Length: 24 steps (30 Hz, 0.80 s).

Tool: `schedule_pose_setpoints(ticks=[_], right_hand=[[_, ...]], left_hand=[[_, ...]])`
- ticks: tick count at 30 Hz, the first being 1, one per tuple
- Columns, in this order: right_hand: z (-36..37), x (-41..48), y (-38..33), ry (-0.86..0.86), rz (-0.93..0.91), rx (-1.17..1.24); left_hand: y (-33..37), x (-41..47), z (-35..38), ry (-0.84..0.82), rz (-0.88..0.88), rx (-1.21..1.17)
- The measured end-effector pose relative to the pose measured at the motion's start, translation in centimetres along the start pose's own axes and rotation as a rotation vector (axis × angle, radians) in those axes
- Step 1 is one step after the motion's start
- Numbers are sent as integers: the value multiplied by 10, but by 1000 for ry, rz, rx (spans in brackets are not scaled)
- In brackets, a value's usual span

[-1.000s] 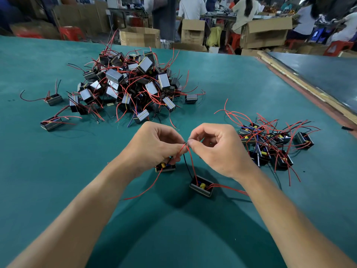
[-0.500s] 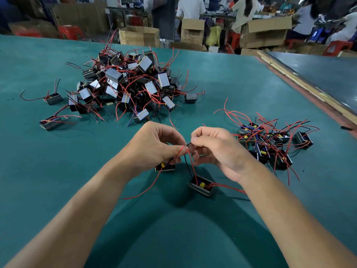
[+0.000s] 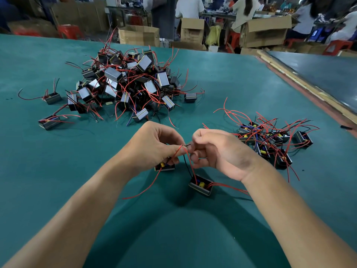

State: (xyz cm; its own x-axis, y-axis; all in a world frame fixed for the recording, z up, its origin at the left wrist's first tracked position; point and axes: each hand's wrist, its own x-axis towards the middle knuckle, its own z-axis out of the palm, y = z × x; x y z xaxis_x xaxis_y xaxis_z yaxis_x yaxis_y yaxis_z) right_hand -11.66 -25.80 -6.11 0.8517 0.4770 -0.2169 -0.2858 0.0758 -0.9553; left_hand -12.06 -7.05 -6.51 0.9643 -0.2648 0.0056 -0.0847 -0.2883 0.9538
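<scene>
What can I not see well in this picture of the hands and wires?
Head view:
Wire ends: covered by the fingertips of the left hand and right hand; joined or not, unclear.
Small box: mostly under the left hand.
Pile: lower boxes buried under others.
Left forearm: cut off by the bottom edge.

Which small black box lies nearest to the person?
The open box below the right hand, its wires rising to the pinch; the other box under the left hand lies farther.

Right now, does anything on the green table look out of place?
Nothing looks damaged. Two small black wired boxes lie left of the tangled heap of black boxes and red wires; a small dark object sits alone at far right.
</scene>
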Motion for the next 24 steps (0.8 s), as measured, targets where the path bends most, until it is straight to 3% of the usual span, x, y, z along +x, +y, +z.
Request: schedule_pose_setpoints(ticks=[3, 9, 16, 24], right_hand=[[-3, -2, -3, 12, -27, -7], [-4, 3, 7, 182, -258, -397], [-8, 2, 8, 167, -358, -764], [-5, 1, 5, 174, -232, -490]], left_hand=[[0, 1, -1, 32, -4, -22], [1, 0, 1, 0, -5, -6], [1, 0, 3, 0, -47, 32], [0, 0, 1, 6, -40, 30]])
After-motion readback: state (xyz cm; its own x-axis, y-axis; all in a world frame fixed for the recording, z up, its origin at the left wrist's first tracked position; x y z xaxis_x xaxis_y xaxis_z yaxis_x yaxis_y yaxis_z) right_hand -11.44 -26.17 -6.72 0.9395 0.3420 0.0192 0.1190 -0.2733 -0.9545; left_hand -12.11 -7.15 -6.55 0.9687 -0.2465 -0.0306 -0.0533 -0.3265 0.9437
